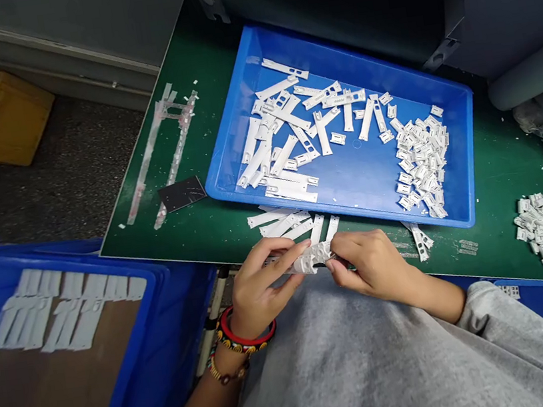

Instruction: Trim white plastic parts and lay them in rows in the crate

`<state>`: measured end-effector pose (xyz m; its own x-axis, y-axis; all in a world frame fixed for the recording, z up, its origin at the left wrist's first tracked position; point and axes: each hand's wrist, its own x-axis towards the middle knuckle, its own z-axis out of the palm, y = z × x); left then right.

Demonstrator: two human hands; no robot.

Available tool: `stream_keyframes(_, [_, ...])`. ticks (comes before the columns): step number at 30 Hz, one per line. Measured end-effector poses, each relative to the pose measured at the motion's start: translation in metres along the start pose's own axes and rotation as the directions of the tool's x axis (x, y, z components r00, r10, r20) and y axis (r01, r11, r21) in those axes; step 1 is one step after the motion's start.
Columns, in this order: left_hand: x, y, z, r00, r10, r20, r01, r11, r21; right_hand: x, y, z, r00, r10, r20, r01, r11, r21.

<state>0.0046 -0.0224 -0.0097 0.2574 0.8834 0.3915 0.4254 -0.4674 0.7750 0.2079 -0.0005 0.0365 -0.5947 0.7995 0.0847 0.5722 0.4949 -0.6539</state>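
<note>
My left hand [265,282] is closed around a white plastic part [306,262], held just off the table's front edge and close to my body. At that part's right end, my right hand [373,263] pinches with thumb and forefinger; whether it grips the same part or a small piece against it is hidden by the fingers. Several long white plastic strips [284,222] lie on the table right behind my hands. Beyond them stands a blue tray [352,200] holding long white strips [285,121] at its left and a heap of small white clips [421,159] at its right.
Small white pieces form a pile [536,227] on the green table [485,214] at right. A black square [182,194] and tape strips [152,146] are at left. Blue bins [150,294] with white strips stand lower left, a yellow bin [20,121] farther off. Dark machinery overhangs the back.
</note>
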Motion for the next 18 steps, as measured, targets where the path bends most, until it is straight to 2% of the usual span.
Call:
stream_keyframes(3, [-0.001,0.002,0.000,0.999,-0.052,0.009,0.052,0.999,-0.016,0.000,0.001,0.001,1.000,-0.007,0.008,0.007,1.000,0.013])
stream_keyframes(7, [-0.002,0.007,0.000,0.966,-0.259,0.013,0.256,0.944,-0.207,0.003,0.004,-0.007,0.996,0.001,0.090,-0.018,0.982,0.188])
stream_keyframes(10, [-0.001,0.009,-0.002,0.888,-0.447,0.103,0.447,0.791,-0.418,0.007,0.007,-0.013,0.992,0.062,0.112,-0.089,0.963,0.256])
stream_keyframes(12, [0.000,0.009,-0.002,0.834,-0.514,0.201,0.538,0.672,-0.509,0.009,0.009,-0.014,0.989,0.073,0.130,-0.106,0.957,0.269])
stream_keyframes(15, [0.002,0.009,-0.003,0.792,-0.535,0.296,0.593,0.556,-0.583,0.011,0.009,-0.013,0.988,0.038,0.149,-0.080,0.955,0.285])
stream_keyframes(18, [0.004,0.009,-0.002,0.768,-0.545,0.336,0.618,0.495,-0.611,0.012,0.008,-0.012,0.988,-0.001,0.157,-0.041,0.963,0.265])
